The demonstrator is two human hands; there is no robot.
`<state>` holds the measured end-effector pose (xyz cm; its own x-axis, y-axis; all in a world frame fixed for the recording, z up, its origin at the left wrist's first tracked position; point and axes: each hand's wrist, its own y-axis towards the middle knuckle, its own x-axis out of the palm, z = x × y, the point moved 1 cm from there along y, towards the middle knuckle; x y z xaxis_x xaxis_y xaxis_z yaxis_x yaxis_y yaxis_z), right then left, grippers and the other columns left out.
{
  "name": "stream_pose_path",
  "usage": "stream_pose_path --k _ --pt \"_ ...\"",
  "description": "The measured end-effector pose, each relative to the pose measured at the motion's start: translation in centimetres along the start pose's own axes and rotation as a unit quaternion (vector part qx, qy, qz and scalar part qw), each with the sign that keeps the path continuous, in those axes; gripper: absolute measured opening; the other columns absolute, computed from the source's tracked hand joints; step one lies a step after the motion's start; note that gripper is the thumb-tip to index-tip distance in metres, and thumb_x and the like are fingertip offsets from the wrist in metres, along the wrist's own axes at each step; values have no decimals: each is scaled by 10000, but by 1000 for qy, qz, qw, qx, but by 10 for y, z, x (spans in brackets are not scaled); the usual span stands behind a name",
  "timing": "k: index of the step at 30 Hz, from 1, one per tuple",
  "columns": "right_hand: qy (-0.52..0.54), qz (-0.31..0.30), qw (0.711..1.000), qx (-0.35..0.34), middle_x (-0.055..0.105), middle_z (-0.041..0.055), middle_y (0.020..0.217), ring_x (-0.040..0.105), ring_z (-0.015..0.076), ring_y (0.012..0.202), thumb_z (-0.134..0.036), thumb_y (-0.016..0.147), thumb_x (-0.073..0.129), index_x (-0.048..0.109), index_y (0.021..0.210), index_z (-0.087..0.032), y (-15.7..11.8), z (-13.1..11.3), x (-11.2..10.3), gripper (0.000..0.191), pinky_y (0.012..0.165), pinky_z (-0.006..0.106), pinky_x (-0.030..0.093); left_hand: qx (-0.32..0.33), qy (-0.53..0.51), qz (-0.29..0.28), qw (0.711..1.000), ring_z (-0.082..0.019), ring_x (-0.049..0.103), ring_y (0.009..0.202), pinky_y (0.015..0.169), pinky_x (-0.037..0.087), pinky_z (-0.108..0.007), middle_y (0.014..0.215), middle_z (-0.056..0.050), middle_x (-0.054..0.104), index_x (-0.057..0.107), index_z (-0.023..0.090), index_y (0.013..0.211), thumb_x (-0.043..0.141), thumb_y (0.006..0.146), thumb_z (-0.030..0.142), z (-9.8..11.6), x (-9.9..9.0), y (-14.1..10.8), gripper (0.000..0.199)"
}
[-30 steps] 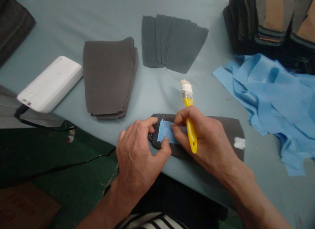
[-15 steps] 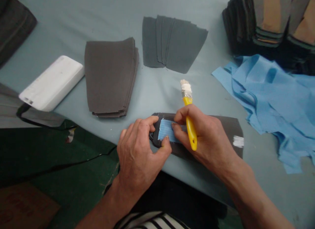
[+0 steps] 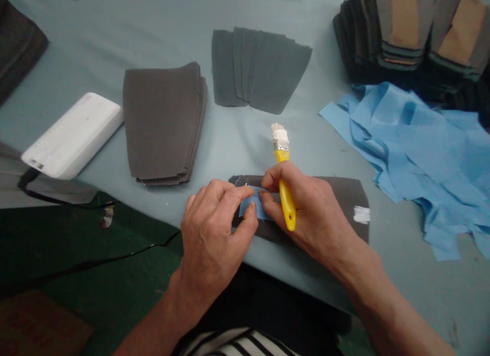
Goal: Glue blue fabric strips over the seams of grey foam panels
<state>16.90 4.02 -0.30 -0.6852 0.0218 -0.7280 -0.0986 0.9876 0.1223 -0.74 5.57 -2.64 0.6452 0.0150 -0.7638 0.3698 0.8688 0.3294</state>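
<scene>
My right hand (image 3: 306, 203) is closed around a yellow-handled paintbrush (image 3: 286, 200), whose bristles, caked with white, point away from me. The thumb and fingertip of that hand also touch a small blue cloth piece (image 3: 261, 210). This cloth lies on a dark grey fabric panel (image 3: 350, 193), which has a white smear near its right end. My left hand (image 3: 218, 228) is closed, its thumb and index fingertip close together on the left part of the blue cloth. The panel's left end is partly hidden under my left fingers.
A stack of brown-grey panels (image 3: 163, 121) stands beyond my left hand, beside a white box-shaped device (image 3: 72, 134) with a black cable. Fanned grey panels (image 3: 264, 70) lie farther back. Blue cloth pieces (image 3: 413, 142) and stacked dark pieces (image 3: 401, 19) occupy the right side.
My left index finger has shifted from the panel's left edge onto the blue cloth, closer to the thumb. My right hand still holds the brush. The whole view has shifted slightly.
</scene>
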Motion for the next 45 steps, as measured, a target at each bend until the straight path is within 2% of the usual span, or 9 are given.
stream_pose_path --k 6,14,17,20,24,28,35,39,45 --pt "26 -10 999 27 628 -43 843 542 133 669 -161 963 588 536 999 -237 1 0 2 99 665 258 379 23 4 -12 1000 -264 691 891 792 491 -430 964 -52 709 707 218 1149 610 980 167 -5 2 -2 201" --pt "-36 -44 997 44 687 4 1018 683 192 918 -183 1026 582 546 1174 -240 3 -3 5 163 755 277 447 62 -2 -10 998 -283 690 858 783 473 -436 975 -49 702 685 288 1196 604 1014 249 -18 4 0 203" --pt "-44 -74 996 35 710 4 1029 690 204 922 -199 1016 628 557 1172 -239 1 -3 -8 176 715 285 420 63 -4 -9 998 -271 691 873 792 470 -430 986 -44 701 683 296 1214 609 1014 230 -18 5 0 223" --pt "-48 -83 995 38 685 -38 882 640 178 778 -195 1002 672 573 1110 -250 -8 0 -34 156 669 287 355 69 -4 -5 998 -258 686 878 792 460 -420 976 -41 695 690 292 1223 638 1006 216 -17 4 1 236" --pt "-42 -65 996 52 591 -75 788 505 125 658 -195 1009 676 564 1041 -248 -28 11 -73 128 657 269 315 63 -5 -1 998 -249 687 884 782 461 -400 970 -24 693 711 306 1204 683 984 231 -17 4 2 234" --pt "-49 -31 994 87 578 -68 791 504 131 689 -215 1000 676 556 1008 -245 -49 27 -95 124 668 266 325 49 -5 12 999 -236 690 858 750 467 -375 958 7 704 736 341 1180 749 934 252 -17 4 2 262" --pt "-31 52 992 112 572 -74 770 491 120 649 -205 972 674 560 984 -236 -70 46 -96 119 641 263 341 33 22 1 999 -199 673 809 724 463 -340 941 25 707 763 346 1151 752 928 251 -16 1 4 243" --pt "-28 77 989 119 588 -73 795 509 112 652 -227 982 673 567 1006 -232 -76 54 -93 110 648 253 361 18 16 -2 1000 -199 680 840 806 519 -348 978 25 709 765 357 1175 734 947 265 -15 1 3 248" --pt "-24 99 986 130 599 -73 819 535 112 687 -259 984 702 573 1023 -238 -81 64 -89 136 663 249 362 57 30 24 998 -193 676 828 802 525 -348 970 -29 707 782 237 1183 669 994 388 -21 5 -1 266"
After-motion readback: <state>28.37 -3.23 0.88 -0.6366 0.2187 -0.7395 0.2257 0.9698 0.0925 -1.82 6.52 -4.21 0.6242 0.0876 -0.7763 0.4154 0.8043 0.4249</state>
